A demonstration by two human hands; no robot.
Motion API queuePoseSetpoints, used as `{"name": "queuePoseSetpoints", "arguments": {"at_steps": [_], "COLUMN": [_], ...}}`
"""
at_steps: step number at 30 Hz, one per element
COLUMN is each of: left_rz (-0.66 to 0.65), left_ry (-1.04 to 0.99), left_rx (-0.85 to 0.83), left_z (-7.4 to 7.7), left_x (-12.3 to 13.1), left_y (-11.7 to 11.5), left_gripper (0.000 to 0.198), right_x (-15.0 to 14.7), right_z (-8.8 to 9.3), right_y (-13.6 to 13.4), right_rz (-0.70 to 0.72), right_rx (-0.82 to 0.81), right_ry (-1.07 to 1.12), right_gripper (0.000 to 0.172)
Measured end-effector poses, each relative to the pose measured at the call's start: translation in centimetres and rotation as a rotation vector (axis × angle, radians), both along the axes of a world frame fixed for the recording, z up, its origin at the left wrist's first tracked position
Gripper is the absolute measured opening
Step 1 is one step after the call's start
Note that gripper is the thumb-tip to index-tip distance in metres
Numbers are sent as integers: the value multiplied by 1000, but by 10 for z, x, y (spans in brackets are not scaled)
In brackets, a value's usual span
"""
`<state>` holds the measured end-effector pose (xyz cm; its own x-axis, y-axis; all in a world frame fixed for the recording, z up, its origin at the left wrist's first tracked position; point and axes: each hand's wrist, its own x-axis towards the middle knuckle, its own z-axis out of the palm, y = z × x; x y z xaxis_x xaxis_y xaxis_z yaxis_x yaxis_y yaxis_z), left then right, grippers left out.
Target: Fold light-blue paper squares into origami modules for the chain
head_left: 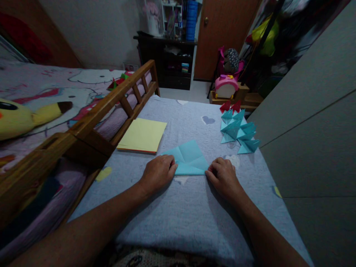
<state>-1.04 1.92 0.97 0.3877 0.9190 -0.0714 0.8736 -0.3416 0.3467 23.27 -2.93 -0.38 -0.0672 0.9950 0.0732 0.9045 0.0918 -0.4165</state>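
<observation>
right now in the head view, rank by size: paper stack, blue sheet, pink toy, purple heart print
1. Paper stack and blue sheet: too close to rank, since the left hand covers part of the sheet
2. Pink toy
3. Purple heart print

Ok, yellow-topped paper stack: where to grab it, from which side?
Right edge of the paper stack, probably, coming from the right, pinching top and bottom. It lies flat, left side close along the wooden rail, so that side looks tight. Colored layers show at the near edge, so pinch the full thickness. The left hand is nearest, but it's on the light-blue sheet.
</observation>
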Motion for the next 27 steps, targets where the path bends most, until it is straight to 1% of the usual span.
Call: {"name": "queuePoseSetpoints", "arguments": {"at_steps": [4, 8, 17, 21, 22, 25, 27], "left_rz": [-5, 1, 9, 19, 29, 61, 68], "left_ry": [-7, -9, -19, -14, -12, -20, -24], "left_rx": [21, 30, -1, -8, -10, -24, -33], "left_z": [-3, -3, -2, -3, -3, -3, -3], "left_x": [-1, -1, -1, -2, -2, -2, -2], "left_y": [0, 0, 0, 0, -1, -2, -3], "left_gripper": [16, 15, 14, 7, 8, 24, 27], "right_x": [1, 0, 1, 1, 1, 1, 1], "right_z": [-2, -2, -2, -2, -2, -2, -1], "right_y": [1, 0, 1, 1, 1, 1, 1], "right_rz": [7, 2, -9, -1, 0, -1, -1], "right_rx": [14, 31, -12, -9, -7, 0, -2], "right_ry": [-6, 7, 14, 12, 13, 15, 12], "right_gripper": [15, 15, 14, 14, 14, 14, 14]}}
